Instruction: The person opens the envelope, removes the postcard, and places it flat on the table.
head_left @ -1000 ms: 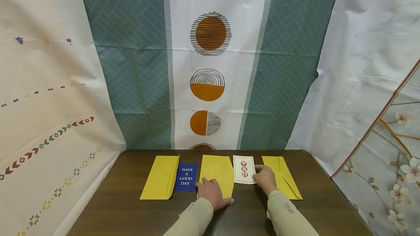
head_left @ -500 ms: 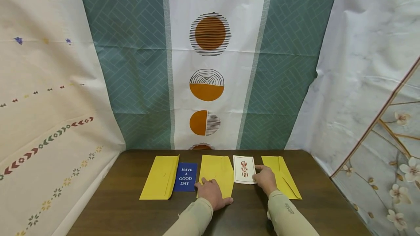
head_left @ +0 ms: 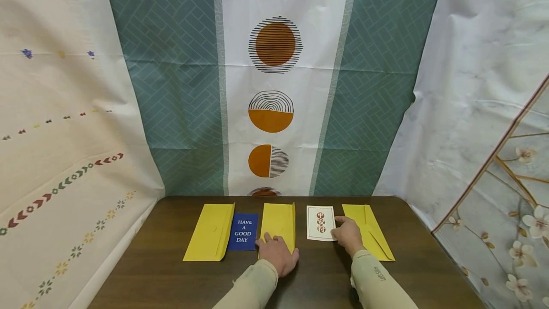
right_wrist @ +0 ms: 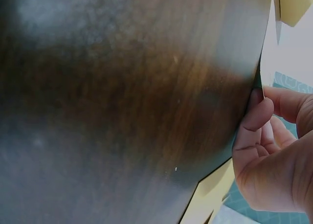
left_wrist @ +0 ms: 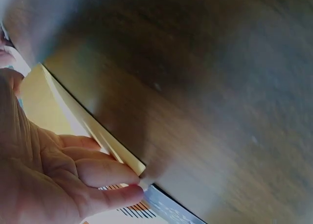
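My left hand [head_left: 278, 254] lies over the lower part of the middle yellow envelope [head_left: 276, 221], fingers stretched across it and thumb at its right side. The left wrist view shows those fingers nearly straight along the edge of the envelope [left_wrist: 41, 99]. Just right of that envelope is a white card [head_left: 320, 223] with red round motifs and a thin border. My right hand [head_left: 349, 235] pinches the card's right edge; in the right wrist view, thumb and forefinger meet at the card [right_wrist: 268, 62]. The middle envelope's right side now shows a narrow raised fold.
A blue card [head_left: 233, 244] reading "HAVE A GOOD DAY" lies left of my left hand, beside another yellow envelope [head_left: 206, 232]. A third yellow envelope [head_left: 371, 232] lies by my right hand. All rest on a dark wooden table [head_left: 150, 271], with patterned cloths hanging behind and at both sides.
The middle envelope's right side has folded in, so it looks narrower. My left thumb has drawn in toward the fingers. The white card and my right hand have shifted slightly right.
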Tool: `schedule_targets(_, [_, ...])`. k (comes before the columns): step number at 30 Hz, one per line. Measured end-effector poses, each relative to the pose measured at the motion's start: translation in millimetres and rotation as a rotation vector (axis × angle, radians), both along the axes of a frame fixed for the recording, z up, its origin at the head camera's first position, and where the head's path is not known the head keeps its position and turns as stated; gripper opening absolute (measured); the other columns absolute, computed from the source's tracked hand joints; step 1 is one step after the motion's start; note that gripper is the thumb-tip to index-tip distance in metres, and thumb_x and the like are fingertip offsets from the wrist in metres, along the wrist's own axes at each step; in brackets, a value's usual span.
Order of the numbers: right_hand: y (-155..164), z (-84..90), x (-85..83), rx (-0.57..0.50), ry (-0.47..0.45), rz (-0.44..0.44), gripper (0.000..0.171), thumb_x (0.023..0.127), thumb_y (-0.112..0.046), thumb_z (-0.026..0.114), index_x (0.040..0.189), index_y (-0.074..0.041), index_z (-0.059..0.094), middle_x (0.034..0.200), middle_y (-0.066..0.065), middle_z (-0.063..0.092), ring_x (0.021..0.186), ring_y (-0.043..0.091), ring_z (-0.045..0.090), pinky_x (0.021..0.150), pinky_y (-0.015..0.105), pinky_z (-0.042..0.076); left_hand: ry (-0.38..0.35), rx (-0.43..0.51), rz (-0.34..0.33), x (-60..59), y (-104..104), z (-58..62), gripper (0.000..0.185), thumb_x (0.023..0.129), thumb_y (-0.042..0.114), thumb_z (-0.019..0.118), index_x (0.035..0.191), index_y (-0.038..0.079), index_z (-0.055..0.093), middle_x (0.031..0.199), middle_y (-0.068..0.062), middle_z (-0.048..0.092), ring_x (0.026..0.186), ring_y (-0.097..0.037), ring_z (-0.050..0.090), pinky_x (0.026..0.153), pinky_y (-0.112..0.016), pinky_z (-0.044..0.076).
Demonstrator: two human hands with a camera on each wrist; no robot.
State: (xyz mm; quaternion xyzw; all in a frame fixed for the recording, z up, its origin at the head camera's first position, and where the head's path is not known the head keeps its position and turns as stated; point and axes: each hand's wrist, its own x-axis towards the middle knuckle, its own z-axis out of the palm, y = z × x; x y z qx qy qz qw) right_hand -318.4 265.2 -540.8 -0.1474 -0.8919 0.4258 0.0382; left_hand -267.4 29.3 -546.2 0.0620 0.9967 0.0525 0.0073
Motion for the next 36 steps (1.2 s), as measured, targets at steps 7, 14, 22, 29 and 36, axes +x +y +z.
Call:
schedule_targets(7, [-1.7, 2.1, 4.6, -0.003, 0.009, 0.033, 0.058, 0.086, -0.001, 0.073, 0.142, 0.008, 0.06, 0.136, 0.032, 0.064, 0.078, 0.025, 0.062, 0.061, 0.031, 0.053, -0.037, -0.041, -0.016, -2.5, -2.2, -0.8, 0.102, 0.091, 0.085, 0.051, 0.141, -0.003, 0.063, 0.142, -0.018, 0.07, 0.147, -0.042, 0.053, 0.116, -0.065, 0.043])
schedule_targets(14, [-4.4, 0.3, 9.1, 0.034, 0.001, 0.081, 0.066, 0.086, -0.011, 0.081, 0.143, 0.013, 0.057, 0.112, 0.026, 0.074, 0.07, 0.021, 0.063, 0.064, 0.034, 0.055, -0.033, -0.049, -0.019, -2.5, -2.3, -0.5, 0.102, 0.091, 0.086, 0.051, 0.141, -0.002, 0.064, 0.142, -0.017, 0.07, 0.148, -0.041, 0.052, 0.116, -0.065, 0.043])
schedule_targets(22, [-3.0, -1.6, 6.4, 0.112, -0.051, 0.082, 0.074, 0.089, -0.022, 0.082, 0.146, 0.014, 0.052, 0.133, 0.034, 0.066, 0.079, 0.024, 0.071, 0.08, 0.045, 0.063, -0.038, -0.058, -0.021, -4.0, -0.3, -3.0, 0.105, 0.09, 0.088, 0.05, 0.142, -0.002, 0.063, 0.142, -0.017, 0.07, 0.148, -0.042, 0.051, 0.116, -0.066, 0.042])
schedule_targets(29, [-2.6, -5.6, 3.9, 0.155, -0.07, 0.07, 0.078, 0.089, -0.026, 0.079, 0.148, 0.015, 0.048, 0.138, 0.036, 0.063, 0.097, 0.034, 0.07, 0.096, 0.054, 0.06, -0.063, -0.086, -0.017, -2.6, 0.3, -3.5, 0.108, 0.086, 0.09, 0.052, 0.146, 0.0, 0.061, 0.147, -0.017, 0.067, 0.151, -0.041, 0.049, 0.119, -0.065, 0.041])
schedule_targets(36, [-2.8, -4.1, 6.1, 0.19, -0.077, 0.1, 0.076, 0.096, -0.033, 0.073, 0.149, 0.015, 0.048, 0.147, 0.038, 0.056, 0.124, 0.05, 0.062, 0.107, 0.062, 0.052, -0.039, -0.152, -0.015, -2.5, 1.4, -8.0, 0.114, 0.082, 0.095, 0.05, 0.148, 0.003, 0.06, 0.146, -0.016, 0.068, 0.149, -0.039, 0.051, 0.119, -0.062, 0.043])
